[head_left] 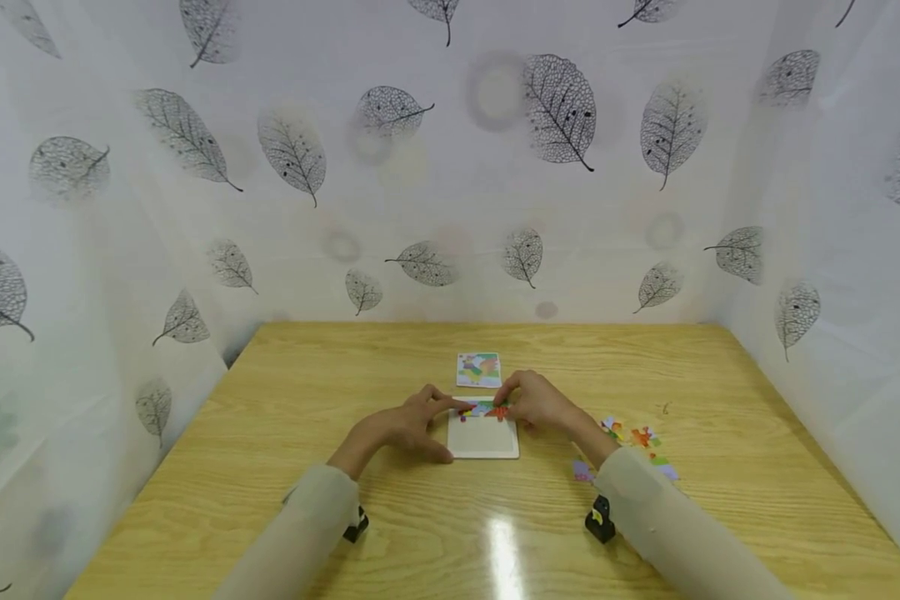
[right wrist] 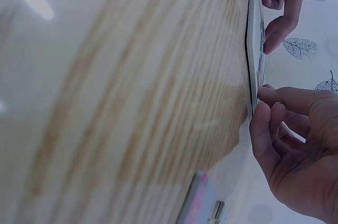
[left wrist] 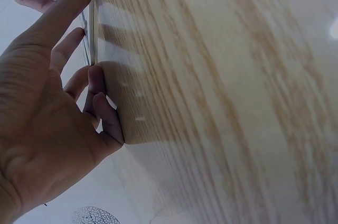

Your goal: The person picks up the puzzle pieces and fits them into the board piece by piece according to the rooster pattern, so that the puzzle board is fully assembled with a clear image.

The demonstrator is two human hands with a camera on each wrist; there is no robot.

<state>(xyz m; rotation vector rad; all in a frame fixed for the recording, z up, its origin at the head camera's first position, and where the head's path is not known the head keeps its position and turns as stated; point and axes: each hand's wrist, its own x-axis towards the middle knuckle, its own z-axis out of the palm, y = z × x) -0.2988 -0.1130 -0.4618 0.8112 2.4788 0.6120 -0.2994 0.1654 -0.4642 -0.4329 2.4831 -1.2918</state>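
A shallow white puzzle tray (head_left: 483, 440) lies in front of me, with a row of colourful puzzle pieces (head_left: 482, 408) along its far edge. My left hand (head_left: 408, 423) spans the tray's left side. Its straight index finger touches the row, and the thumb reaches the near left corner. In the left wrist view, the other left-hand fingers (left wrist: 108, 113) bend against the table. At the tray's far right corner, my right hand (head_left: 543, 402) pinches a red puzzle piece at the row's end. The right wrist view shows thumb and index tips together at the tray (right wrist: 254, 49), largely covering the piece.
A square picture card (head_left: 478, 370) showing a colourful design lies just beyond the tray. Loose puzzle pieces (head_left: 645, 437) are scattered on the right of the wooden table (head_left: 270, 500), partly behind the right forearm. A leaf-patterned white curtain (head_left: 450, 167) surrounds the back and sides.
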